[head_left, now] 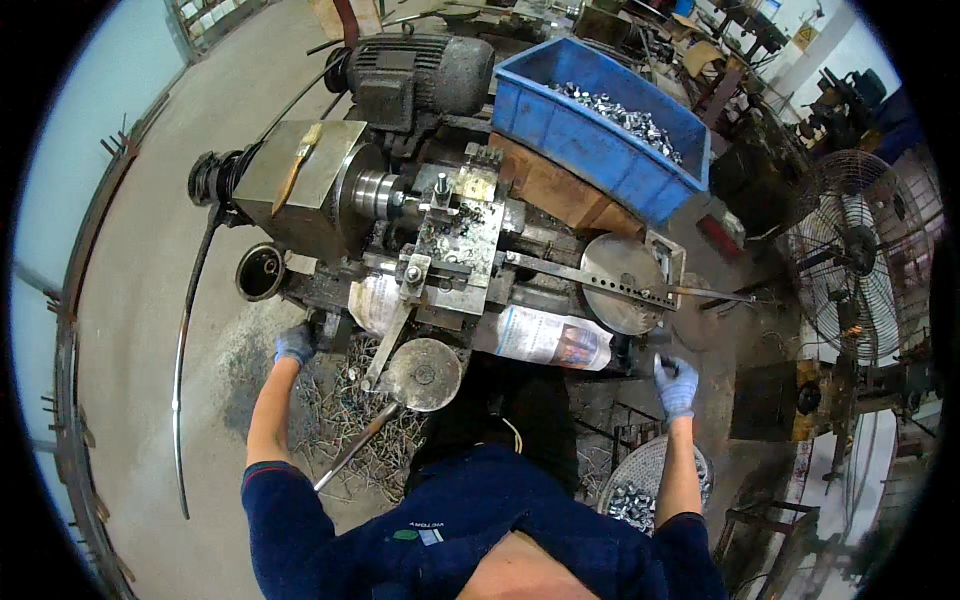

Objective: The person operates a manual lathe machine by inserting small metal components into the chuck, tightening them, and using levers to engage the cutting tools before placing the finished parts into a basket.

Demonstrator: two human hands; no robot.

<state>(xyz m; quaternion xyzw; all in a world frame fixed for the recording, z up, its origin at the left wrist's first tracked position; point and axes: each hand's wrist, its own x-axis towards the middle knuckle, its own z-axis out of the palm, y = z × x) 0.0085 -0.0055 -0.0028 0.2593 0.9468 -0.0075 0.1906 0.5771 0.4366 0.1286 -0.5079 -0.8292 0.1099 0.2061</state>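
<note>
My left hand (294, 343), in a blue-grey glove, is at the near left end of a small lathe (455, 245). Its fingers are curled against a dark part there, which I cannot make out. On the other side, my right hand (676, 385), gloved alike, is held past the lathe's right end. The thumb points forward and the fingers curl under; whatever they hold is hidden. Between the hands, the lathe's shiny chuck (376, 194) faces a tool slide (455, 240) strewn with dark chips. A round plate on a lever (424, 375) sits in front.
A blue bin (590, 140) of small metal parts stands behind the lathe. Beneath my right forearm is a round basket (618, 478) with similar parts. A brush (297, 170) lies on the headstock. Metal shavings (350, 430) cover the floor; a caged fan (850, 255) stands right.
</note>
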